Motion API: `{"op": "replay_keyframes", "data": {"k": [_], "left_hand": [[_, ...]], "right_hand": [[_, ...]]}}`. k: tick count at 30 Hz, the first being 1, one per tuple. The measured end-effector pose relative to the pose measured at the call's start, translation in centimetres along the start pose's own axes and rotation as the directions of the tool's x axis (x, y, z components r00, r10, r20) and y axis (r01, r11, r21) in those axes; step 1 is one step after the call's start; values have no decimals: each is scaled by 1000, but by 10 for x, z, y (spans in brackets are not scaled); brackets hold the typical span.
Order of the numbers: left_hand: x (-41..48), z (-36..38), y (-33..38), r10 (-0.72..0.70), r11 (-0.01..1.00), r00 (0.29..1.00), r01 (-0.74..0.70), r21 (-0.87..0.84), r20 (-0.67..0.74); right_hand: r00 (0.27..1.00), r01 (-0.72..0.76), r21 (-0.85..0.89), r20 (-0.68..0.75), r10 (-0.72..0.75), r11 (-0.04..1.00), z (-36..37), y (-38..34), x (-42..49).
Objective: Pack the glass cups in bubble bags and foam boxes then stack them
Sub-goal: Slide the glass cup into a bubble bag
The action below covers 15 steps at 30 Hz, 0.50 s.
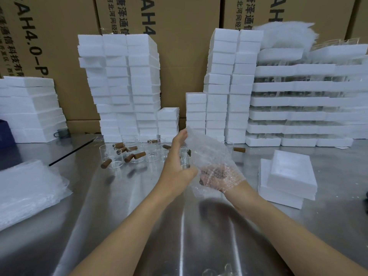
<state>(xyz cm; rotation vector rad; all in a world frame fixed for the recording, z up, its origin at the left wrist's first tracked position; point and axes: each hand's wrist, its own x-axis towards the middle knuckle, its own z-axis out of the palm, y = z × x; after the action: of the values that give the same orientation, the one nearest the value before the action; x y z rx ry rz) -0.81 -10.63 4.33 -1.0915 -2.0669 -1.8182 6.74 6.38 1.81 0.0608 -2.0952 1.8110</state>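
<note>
Both hands hold a bubble bag (207, 150) above the steel table (139, 216).

Far left of that bag lies a pile of flat bubble bags (29, 188). Nearer, behind and left of it, glass cups (119, 156) with brown handles sit loose before tall stacks of foam boxes (123, 86). The left hand (177, 162) lies flat against the bag's left side, fingers straight, thumb pressing low. The right hand (221, 178) cups the bag from beneath, fingers curled round it (a dark shape shows through the bubbles, too blurred to name). Right of the bag sit two low foam boxes (288, 180), one atop the other.
</note>
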Motion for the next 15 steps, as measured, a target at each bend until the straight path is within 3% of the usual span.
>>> {"op": "replay_keyframes", "data": {"k": [4,8,12,15], "left_hand": [[2,-1,-4,62,988,998,-60,142,-15],[6,-9,-6,65,982,998,-63,180,-5],[8,-16,-4,-7,998,999,3,68,47],[7,-16,-1,-91,995,985,86,41,146]], "right_hand": [[996,39,-274,-65,-59,961,-2,4,5],[990,25,-375,-121,-76,927,-8,6,8],[991,29,-311,-117,-68,950,-11,-6,6],[987,18,-135,-155,-39,991,-10,-15,10]]}}
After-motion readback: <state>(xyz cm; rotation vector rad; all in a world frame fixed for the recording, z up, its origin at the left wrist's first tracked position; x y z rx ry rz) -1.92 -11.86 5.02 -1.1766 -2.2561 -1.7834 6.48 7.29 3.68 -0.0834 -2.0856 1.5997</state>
